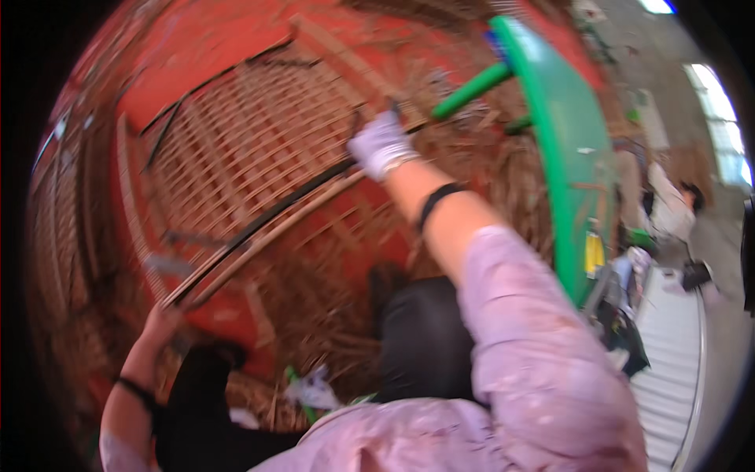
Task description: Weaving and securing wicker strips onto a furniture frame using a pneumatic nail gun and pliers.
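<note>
A lattice of thin brown strips [259, 134] lies ahead of me, blurred by motion. A long dark strip [291, 198] runs along its near edge, beside a paler brown strip [271, 236]. My right hand [381, 145], in a whitish glove, is closed on the dark strip toward its far right end. A small dark piece sticks up by its fingers; I cannot tell what it is. At the near left end of the strips, my left hand [160, 324] is closed around them, its fingers partly hidden.
A green bench-like piece [550, 157] with a green leg stands at right. Loose brown strips [338, 315] litter the red floor [197, 47]. More lattice [59, 220] lies at far left. Another person [672, 204] is at right, beyond a white ribbed surface [664, 370].
</note>
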Motion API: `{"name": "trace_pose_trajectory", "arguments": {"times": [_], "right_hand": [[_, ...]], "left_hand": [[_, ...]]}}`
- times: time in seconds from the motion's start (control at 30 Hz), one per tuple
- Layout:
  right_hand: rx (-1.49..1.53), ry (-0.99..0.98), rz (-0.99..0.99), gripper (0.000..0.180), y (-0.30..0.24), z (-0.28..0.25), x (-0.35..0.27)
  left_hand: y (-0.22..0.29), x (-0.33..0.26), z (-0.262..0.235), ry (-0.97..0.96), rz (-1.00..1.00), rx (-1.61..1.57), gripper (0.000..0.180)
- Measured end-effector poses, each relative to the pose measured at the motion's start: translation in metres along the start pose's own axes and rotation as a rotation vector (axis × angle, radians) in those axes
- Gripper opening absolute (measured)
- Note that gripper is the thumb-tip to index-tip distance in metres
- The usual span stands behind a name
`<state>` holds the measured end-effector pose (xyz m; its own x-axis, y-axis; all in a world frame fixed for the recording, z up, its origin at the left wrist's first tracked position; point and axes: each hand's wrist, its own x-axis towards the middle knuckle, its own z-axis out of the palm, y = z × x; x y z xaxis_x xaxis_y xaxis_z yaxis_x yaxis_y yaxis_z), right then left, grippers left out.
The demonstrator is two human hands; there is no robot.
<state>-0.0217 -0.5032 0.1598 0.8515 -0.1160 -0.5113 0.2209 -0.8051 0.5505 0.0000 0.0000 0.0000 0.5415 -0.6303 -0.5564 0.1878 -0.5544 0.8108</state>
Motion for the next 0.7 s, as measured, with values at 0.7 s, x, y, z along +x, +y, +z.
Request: {"name": "trace_pose_trajectory", "arguments": {"times": [0.7], "right_hand": [[0.546, -0.091, -0.014, 0.043, -0.077, 0.023, 0.045]], "left_hand": [[-0.046, 0.012, -0.008, 0.303, -0.753, -0.407, 0.072]]}}
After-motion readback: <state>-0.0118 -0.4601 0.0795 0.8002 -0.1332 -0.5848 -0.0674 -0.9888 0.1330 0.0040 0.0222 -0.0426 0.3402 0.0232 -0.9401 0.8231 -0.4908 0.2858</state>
